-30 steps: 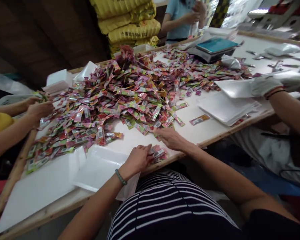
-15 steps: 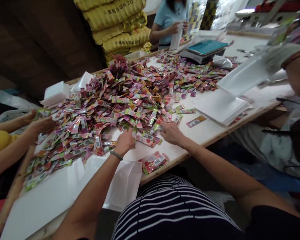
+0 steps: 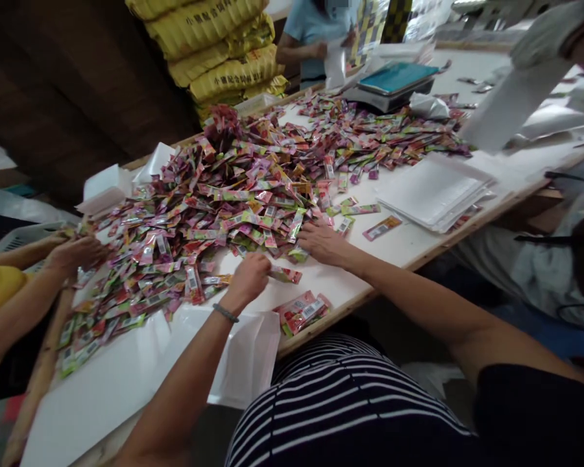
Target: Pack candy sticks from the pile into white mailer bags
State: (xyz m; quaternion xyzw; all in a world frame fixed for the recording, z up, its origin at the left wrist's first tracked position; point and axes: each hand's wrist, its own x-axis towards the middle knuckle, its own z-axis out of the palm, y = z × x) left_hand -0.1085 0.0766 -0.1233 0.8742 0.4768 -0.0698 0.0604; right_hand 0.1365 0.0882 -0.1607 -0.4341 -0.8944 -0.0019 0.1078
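A large heap of small pink, green and purple packets point(image 3: 253, 188) covers the middle of the white table. My left hand point(image 3: 252, 277), with a bracelet at the wrist, has its fingers closed on a red and green packet point(image 3: 286, 275) that sticks out to the right. My right hand point(image 3: 324, 243) reaches to the near edge of the heap, palm down with fingers spread over packets. Between my arms, a few red packets point(image 3: 304, 311) lie together at the table's front edge. White plastic bags point(image 3: 246, 360) lie beside and under my left forearm.
A stack of clear bags point(image 3: 433, 191) lies right of a single packet point(image 3: 382, 227). A scale with a teal top point(image 3: 396, 78) stands at the back. Other people's hands point(image 3: 78, 253) work at the left, and a gloved hand point(image 3: 545, 39) is at the upper right. Yellow sacks point(image 3: 233, 71) are piled behind.
My left hand has lifted a packet from those in front of it. My right hand has moved slightly left and up, onto the heap's edge. The gloved hand has moved its bag upward.
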